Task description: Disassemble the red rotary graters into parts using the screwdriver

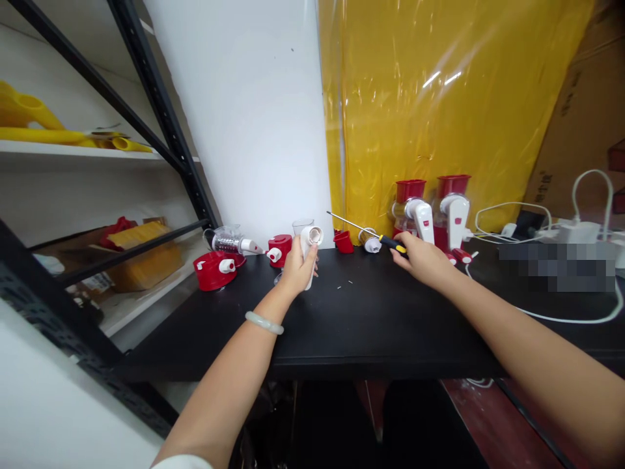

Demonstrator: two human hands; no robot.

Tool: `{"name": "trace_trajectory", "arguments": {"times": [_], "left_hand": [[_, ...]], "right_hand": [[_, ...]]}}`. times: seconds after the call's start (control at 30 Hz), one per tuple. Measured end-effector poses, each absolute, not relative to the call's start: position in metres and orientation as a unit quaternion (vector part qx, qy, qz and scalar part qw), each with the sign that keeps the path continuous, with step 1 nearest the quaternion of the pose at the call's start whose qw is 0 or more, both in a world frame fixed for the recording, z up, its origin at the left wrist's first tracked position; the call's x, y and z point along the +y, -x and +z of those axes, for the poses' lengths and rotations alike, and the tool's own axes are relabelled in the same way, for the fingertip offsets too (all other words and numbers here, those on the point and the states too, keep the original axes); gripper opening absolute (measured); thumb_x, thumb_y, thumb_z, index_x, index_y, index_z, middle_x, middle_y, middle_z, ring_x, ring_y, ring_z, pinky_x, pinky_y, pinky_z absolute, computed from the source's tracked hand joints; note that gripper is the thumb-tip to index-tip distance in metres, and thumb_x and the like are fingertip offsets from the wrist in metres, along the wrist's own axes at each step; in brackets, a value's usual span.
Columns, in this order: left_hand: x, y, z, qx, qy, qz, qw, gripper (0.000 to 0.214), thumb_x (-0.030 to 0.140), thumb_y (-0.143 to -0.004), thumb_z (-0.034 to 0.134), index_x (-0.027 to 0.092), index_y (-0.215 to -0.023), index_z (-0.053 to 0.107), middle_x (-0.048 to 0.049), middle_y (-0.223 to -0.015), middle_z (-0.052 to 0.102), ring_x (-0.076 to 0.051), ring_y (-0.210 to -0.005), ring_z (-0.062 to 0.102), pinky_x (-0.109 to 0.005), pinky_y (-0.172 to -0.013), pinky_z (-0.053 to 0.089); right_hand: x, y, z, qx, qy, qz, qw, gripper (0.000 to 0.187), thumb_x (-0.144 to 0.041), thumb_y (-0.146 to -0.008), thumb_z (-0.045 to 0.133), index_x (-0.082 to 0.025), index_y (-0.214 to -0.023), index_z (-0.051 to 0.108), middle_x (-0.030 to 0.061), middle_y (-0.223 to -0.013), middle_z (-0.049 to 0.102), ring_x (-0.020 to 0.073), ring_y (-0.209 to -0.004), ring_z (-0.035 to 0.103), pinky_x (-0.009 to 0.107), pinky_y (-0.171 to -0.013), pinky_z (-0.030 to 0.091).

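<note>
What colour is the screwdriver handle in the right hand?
Black with yellow; the screwdriver handle shows in the head view.

a likely workshop, with screwdriver, black table, metal shelving, red appliance parts

A smooth, rounded bangle, pale greenish white and slightly cloudy, circles the left forearm near the wrist. At the near left, the edge of a white sleeve shows. The left hand, right hand and right forearm are bare.
</note>
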State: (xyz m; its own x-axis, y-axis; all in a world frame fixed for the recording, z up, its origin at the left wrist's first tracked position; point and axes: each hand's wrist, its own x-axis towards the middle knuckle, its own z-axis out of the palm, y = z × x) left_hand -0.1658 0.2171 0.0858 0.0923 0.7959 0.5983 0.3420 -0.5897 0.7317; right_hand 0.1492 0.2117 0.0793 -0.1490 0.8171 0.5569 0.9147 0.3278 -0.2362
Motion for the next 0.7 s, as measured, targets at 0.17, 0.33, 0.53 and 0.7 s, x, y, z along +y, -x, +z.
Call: {"name": "trace_trajectory", "arguments": {"times": [0.17,0.33,0.53,0.7], "left_hand": [[0.22,0.169,0.088,0.431,-0.676,0.572,0.17,0.036,0.056,-0.101,0.037,0.022,-0.107,0.045,0.0025,-0.066,0.057,-0.012,-0.047,0.059,-0.021,-0.043,0.05],[0.222,0.169,0.089,0.46,-0.656,0.577,0.157,0.033,0.053,-0.101,0.04,0.021,-0.107,0.049,0.0028,-0.066,0.059,-0.013,-0.046,0.061,-0.021,-0.04,0.05],[0.222,0.169,0.088,0.475,-0.661,0.562,0.144,0.036,0.053,-0.101,0.042,0.02,-0.109,0.054,0.0018,-0.069,0.062,-0.012,-0.045,0.061,-0.021,-0.041,0.05],[0.22,0.168,0.088,0.482,-0.671,0.547,0.136,0.04,0.054,-0.101,0.043,0.019,-0.113,0.056,0.0005,-0.072,0.064,-0.012,-0.046,0.061,-0.021,-0.041,0.049]], "right_hand": [[0.217,-0.157,0.061,-0.737,0.496,-0.04,0.457,0.031,-0.039,-0.089,0.058,-0.019,-0.111,0.063,0.0095,-0.107,0.072,0.0231,-0.095,0.069,0.033,-0.083,0.054],[0.215,-0.164,0.059,-0.736,0.446,0.017,0.509,0.032,-0.046,-0.081,0.064,-0.02,-0.098,0.07,0.0061,-0.093,0.073,0.0204,-0.082,0.069,0.031,-0.075,0.055],[0.209,-0.166,0.065,-0.738,0.425,0.056,0.52,0.033,-0.047,-0.075,0.07,-0.02,-0.095,0.073,0.0055,-0.09,0.074,0.0194,-0.079,0.069,0.03,-0.074,0.055],[0.206,-0.163,0.068,-0.742,0.416,0.068,0.521,0.032,-0.047,-0.075,0.071,-0.02,-0.093,0.073,0.0049,-0.087,0.073,0.0188,-0.077,0.069,0.03,-0.073,0.055]]}}
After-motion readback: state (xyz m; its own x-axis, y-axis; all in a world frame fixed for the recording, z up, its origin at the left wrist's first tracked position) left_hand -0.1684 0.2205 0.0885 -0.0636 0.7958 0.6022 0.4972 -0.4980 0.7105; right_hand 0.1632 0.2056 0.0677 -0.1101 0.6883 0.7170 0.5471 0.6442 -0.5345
